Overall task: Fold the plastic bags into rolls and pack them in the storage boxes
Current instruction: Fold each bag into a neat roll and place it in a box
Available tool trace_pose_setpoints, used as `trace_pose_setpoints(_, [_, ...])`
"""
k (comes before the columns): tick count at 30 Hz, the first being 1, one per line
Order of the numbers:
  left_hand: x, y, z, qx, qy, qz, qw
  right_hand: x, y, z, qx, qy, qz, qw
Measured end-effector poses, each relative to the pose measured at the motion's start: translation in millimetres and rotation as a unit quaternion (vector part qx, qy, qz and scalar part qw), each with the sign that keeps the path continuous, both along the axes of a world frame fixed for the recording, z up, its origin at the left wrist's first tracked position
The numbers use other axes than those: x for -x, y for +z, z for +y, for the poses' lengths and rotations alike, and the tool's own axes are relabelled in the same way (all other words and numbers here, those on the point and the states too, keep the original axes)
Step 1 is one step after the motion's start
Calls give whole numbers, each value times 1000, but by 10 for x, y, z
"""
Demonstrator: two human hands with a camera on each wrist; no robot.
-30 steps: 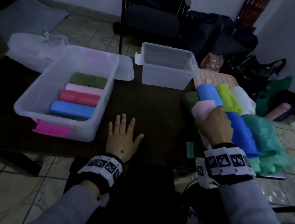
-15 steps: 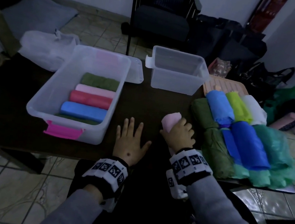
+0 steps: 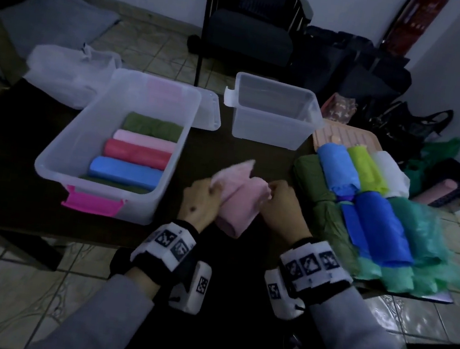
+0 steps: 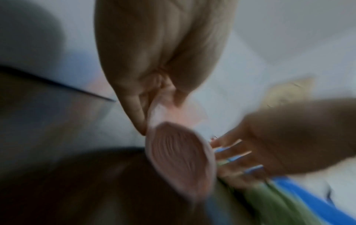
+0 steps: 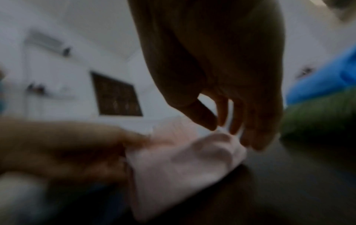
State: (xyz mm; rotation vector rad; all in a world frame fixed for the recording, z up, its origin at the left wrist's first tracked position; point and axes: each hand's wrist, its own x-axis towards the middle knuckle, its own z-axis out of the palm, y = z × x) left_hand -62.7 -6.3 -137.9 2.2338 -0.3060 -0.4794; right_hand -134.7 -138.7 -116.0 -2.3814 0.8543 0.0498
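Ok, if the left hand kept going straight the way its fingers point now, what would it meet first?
Probably nothing new: the left hand already pinches the pink bag. Pushed on, it would likely bunch the bag toward the right hand; depth is unclear.

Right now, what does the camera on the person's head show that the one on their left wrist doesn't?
Only the head view shows the large storage box holding a row of rolled bags, the smaller clear box behind, and the whole pile of coloured bags on the table. Only the left wrist view shows the ridged end of the pink bag up close, though blurred. Both show the left hand pinching the pink bag, with the right hand at its other side.
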Motion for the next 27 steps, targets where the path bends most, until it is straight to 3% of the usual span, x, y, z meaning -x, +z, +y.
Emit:
trace_pose_setpoints(2, [-134, -51, 37, 22, 52, 27, 998, 21, 33, 1, 168, 161, -11, 972])
trace_pose_setpoints(4, [-204, -153, -87, 62, 109, 82, 989, 22, 82, 14, 217, 311, -20, 925])
trace_pose_setpoints(6, [-240, -182, -141, 102, 279, 18, 955, 16, 62, 26, 239, 368, 8, 899])
trace_pose_setpoints(7, [-272, -170, -169, 97, 318, -1, 943, 4, 47, 37, 273, 374, 35, 886])
trace_pose_setpoints(9, [-275, -189, -191, 55, 229, 134, 963, -17, 50, 70, 346, 386, 67, 852])
trace_pose_setpoints(11, [-326, -191, -199, 48, 161, 188, 968, -17, 56, 78, 361, 409, 76, 835])
trace_pose_setpoints(15, [-454, -178, -283, 136, 106, 174, 970, 62, 25, 56, 318, 435, 78, 839])
trace_pose_setpoints(18, [-412, 193, -338, 114, 101, 115, 982, 160, -12, 61, 277, 433, 67, 855])
trace_pose_setpoints(21, [-505, 323, -405, 111, 73, 82, 988, 206, -51, 62, 210, 413, 69, 883])
trace_pose_setpoints(24, [-485, 357, -455, 29, 24, -4, 999, 217, -116, 82, 189, 398, 83, 894])
trace_pose_setpoints(27, [-398, 313, -452, -50, -28, -153, 987, 208, -141, 97, 197, 390, 93, 895])
